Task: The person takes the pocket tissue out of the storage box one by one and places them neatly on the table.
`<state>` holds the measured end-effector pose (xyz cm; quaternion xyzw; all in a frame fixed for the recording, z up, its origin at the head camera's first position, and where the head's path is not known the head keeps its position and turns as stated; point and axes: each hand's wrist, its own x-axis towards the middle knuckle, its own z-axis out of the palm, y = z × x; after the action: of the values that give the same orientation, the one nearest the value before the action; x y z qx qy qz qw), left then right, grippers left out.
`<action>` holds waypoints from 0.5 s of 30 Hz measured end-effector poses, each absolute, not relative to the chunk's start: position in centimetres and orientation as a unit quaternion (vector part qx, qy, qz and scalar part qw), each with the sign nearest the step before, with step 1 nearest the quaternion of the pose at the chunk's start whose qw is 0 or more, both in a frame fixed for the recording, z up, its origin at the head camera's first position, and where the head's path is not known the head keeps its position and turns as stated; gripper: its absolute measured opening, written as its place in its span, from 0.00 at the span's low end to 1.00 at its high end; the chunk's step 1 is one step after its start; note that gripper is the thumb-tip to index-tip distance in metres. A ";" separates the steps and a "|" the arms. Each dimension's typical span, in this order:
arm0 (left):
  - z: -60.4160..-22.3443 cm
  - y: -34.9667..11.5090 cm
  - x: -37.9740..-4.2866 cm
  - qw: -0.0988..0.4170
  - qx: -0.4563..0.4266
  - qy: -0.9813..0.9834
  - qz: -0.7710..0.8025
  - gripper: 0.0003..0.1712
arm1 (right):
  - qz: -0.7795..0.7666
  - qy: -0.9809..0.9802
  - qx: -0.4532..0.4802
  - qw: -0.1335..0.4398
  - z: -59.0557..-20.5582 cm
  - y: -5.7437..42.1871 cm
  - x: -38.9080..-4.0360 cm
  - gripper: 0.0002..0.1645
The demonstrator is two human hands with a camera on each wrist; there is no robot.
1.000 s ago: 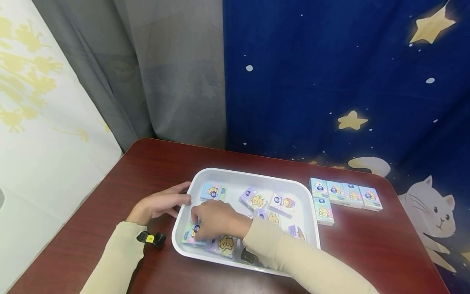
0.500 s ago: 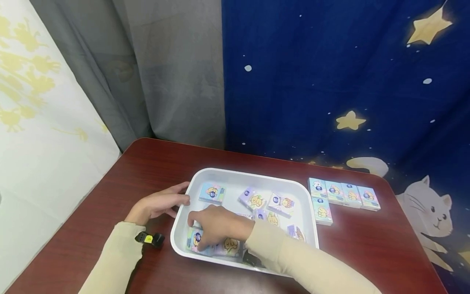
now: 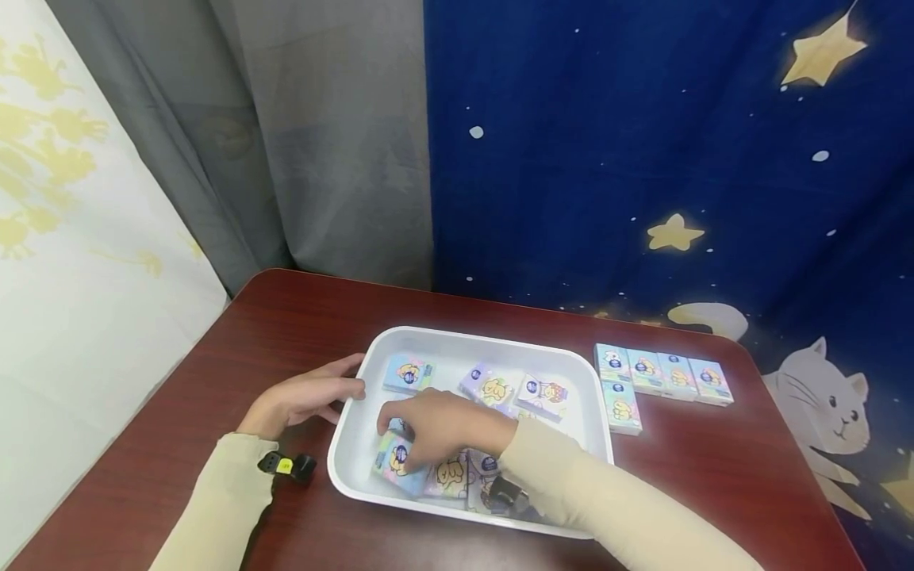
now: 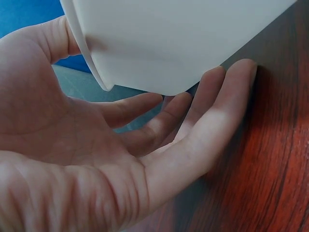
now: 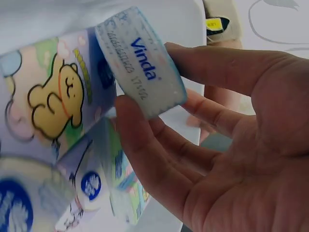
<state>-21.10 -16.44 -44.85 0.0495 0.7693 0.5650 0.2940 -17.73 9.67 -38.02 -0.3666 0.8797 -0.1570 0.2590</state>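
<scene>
Low in the white tray (image 3: 485, 339), my right hand (image 3: 446, 428) pinches a small tissue pack (image 3: 394, 466) between thumb and fingers. The right wrist view shows the white end of this tissue pack (image 5: 140, 63), printed "Vinda", tipped up between the fingertips. Purple packs with a yellow cartoon animal (image 5: 60, 96) lie close beside it. My left hand (image 3: 303, 400) holds the tray's left side, thumb at the rim. From the left wrist, the fingers (image 4: 212, 130) curl under the tray's outer wall (image 4: 159, 43). The right forearm hides part of the tray's front right.
Inside the tray, a blue tissue pack (image 3: 408, 374) lies at the back left and purple packs (image 3: 544, 394) at the back right. Several blue packs (image 3: 677, 375) stand in a row right of the tray on the brown table (image 3: 300, 317). Curtains (image 3: 343, 143) hang behind.
My right hand has drawn the tissue pack rightward from the tray's front left corner, and the pack now tilts. The left hand stays at the tray's side.
</scene>
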 end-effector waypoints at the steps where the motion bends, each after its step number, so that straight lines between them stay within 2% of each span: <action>1: -44.8 -16.4 -21.1 0.294 0.050 0.769 0.565 0.50 | -0.162 0.880 -0.364 0.259 -38.0 10.0 -17.8 0.31; 15: -44.6 -16.3 -21.1 0.292 0.046 0.771 0.564 0.50 | -0.222 0.880 -0.335 0.253 -37.0 14.3 -18.8 0.33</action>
<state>-21.06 -16.26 -44.60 0.0462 0.7708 0.5644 0.2918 -18.78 14.31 -36.97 -0.3349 0.8801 -0.2219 0.2531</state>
